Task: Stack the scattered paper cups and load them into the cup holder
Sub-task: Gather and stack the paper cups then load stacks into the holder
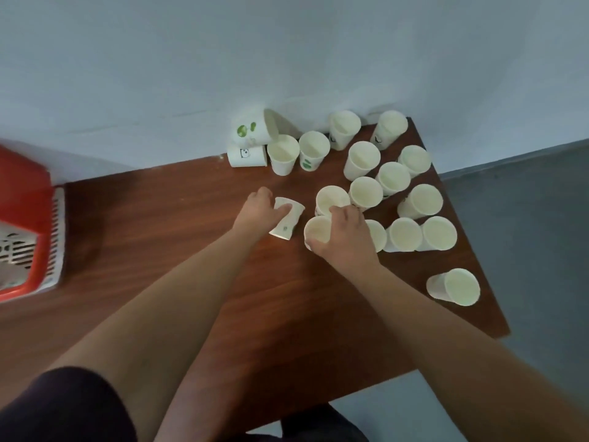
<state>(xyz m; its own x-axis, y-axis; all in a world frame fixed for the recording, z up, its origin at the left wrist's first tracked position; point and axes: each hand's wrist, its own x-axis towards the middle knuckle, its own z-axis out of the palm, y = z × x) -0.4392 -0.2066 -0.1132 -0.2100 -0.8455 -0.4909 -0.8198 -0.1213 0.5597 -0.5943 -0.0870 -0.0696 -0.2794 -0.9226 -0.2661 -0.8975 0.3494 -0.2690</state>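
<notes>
My left hand (pixel 258 212) grips an upside-down paper cup (pixel 287 222) lifted at a tilt over the wooden table (pixel 178 250), fingers wrapped round its base. My right hand (pixel 345 239) is clasped on the rim of an upright cup (pixel 317 231) (more upright cups (pixel 395 178) crowd just beyond it). An orange basket (pixel 30 224) sits far left.

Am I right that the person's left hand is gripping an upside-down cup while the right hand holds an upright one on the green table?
Not quite: the table is reddish-brown wood, not green, as the head view shows. The left hand does grip an upside-down cup, and the right hand holds an upright cup.
</notes>
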